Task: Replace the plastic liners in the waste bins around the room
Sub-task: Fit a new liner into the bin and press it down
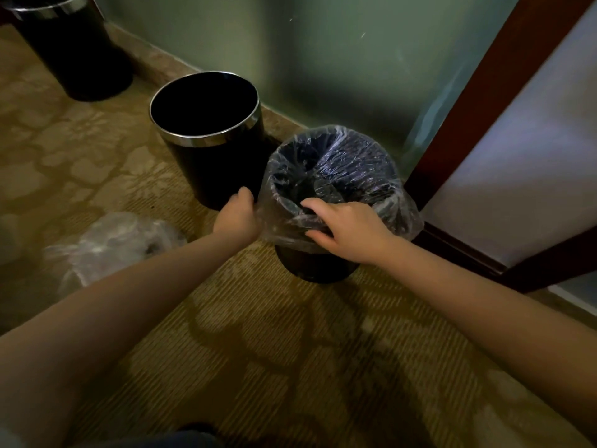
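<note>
A black waste bin (pixel 316 266) stands on the carpet near the wall, with a clear plastic liner (pixel 355 160) draped over its rim and hanging down its sides. My left hand (pixel 237 215) grips the liner's edge at the bin's left side. My right hand (pixel 345 229) lies over the near rim, its fingers curled round the liner there. A second black bin (pixel 210 147) with a chrome rim stands just to the left, with no liner in it. A third black bin (pixel 71 50) stands at the far left.
A crumpled clear plastic bag (pixel 109 244) lies on the patterned carpet (pixel 258 350) at the left. A green wall (pixel 339 59) runs behind the bins. A dark wooden door frame (pixel 484 124) rises at the right, close to the lined bin.
</note>
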Demonstrator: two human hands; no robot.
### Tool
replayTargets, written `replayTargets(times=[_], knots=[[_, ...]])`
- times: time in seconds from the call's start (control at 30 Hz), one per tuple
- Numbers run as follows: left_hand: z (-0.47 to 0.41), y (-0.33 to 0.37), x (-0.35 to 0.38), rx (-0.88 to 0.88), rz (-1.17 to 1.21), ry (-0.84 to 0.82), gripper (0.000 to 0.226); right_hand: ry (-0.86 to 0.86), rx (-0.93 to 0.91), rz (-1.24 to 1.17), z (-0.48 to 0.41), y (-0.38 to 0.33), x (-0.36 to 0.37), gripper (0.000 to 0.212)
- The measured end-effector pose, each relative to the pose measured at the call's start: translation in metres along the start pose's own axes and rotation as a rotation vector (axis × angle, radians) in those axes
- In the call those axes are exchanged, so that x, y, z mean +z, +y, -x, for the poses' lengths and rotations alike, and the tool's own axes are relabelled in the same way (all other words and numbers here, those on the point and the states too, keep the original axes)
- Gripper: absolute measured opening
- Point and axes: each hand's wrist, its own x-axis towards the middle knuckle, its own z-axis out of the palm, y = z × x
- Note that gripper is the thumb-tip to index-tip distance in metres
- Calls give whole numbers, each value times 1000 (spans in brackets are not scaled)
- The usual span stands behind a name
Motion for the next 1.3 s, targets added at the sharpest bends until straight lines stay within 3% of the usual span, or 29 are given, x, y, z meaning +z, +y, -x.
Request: replayTargets(times=[0.1,0.17,0.27,0.37,0.43,0.5,0.57,0.63,0.7,0.77,0.87,1.07,1.13,1.2,1.3], knots=[[1,11,-11,223,63,387,33,-56,19,60,0,2,-4,59],[1,25,-21,493,24,461,33,-47,23,107,4,3,-5,60],[0,41,-28,876,-162,235,39,-23,52,198,12,7,-2,61],[7,46,-24,1038,-438,-73,57,11,81,272,28,21,3,79],[8,45,-20,1049,-639,-83,56,26,94,290,44,34,6,97],[5,44,-17,1041,-689,-54,48,63,73,304,59,41,7,106],[2,45,-15,1068,-672,-45,44,171,-44,311,68,39,8,93],[0,45,-18,1091,-580,-79,38,279,-244,278,72,28,10,65],[-2,43,-24,1065,-457,-123,33,256,-410,217,71,11,15,51],[-5,42,-28,1036,-371,-137,36,132,-484,160,64,-2,24,46],[-4,41,-26,1036,-317,-127,43,-63,-440,168,45,-13,38,56],[-3,44,-21,1045,-505,-113,48,-853,-184,110,26,-35,58,73],[-2,46,-21,1026,-518,-127,50,-968,-135,115,24,-39,56,62],[-2,47,-21,1024,-520,-142,51,-861,-155,73,24,-41,45,40],[-2,51,-22,1005,-387,-120,51,-408,-200,-50,32,-37,22,12]])
